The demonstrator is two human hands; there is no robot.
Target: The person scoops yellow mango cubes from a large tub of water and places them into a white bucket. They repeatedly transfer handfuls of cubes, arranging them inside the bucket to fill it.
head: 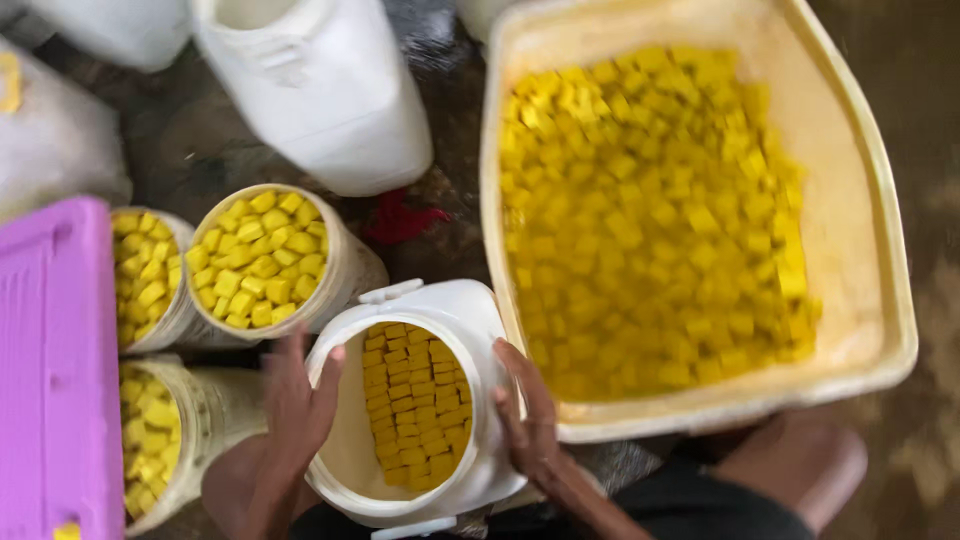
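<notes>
Head view: I note a white plastic jar (440,400), smooth-walled and wide-mouthed, partly packed with neat rows of yellow cubes (412,400). My left hand (295,410) presses open fingers against its left wall; my right hand (525,410) cups its right wall. Right of the jar sits a cream tub (870,250) of loose, blurred cubes. Left of it, three filled jars (262,258) are partly cut off by a purple crate (55,370).
</notes>
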